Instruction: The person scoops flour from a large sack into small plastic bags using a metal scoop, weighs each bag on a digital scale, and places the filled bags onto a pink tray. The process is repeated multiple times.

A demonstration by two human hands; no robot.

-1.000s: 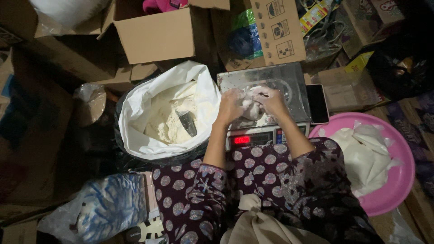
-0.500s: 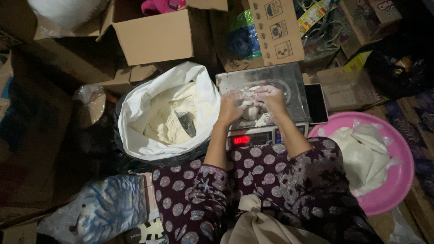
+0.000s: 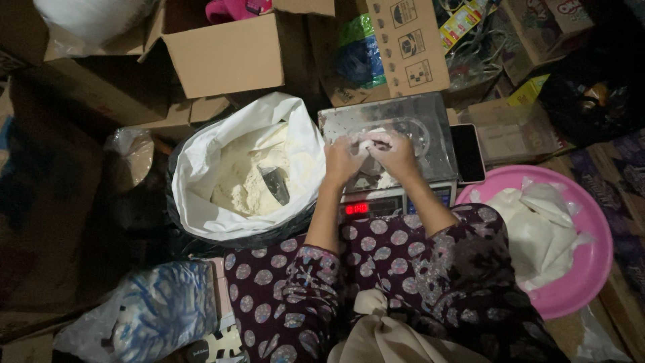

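Head view: left hand (image 3: 344, 160) and right hand (image 3: 396, 153) both pinch small clear bag (image 3: 371, 142) of flour over scale (image 3: 390, 144) (pan dusted). Risk: loose grip, flour spills onto scale, near phone (image 3: 467, 153). Open sack (image 3: 245, 176) just left.

One open flour sack (image 3: 235, 168), one scale (image 3: 386, 134), one pink basin (image 3: 591, 222), one phone (image 3: 467, 153), two hands (image 3: 344, 161) (image 3: 396, 153).
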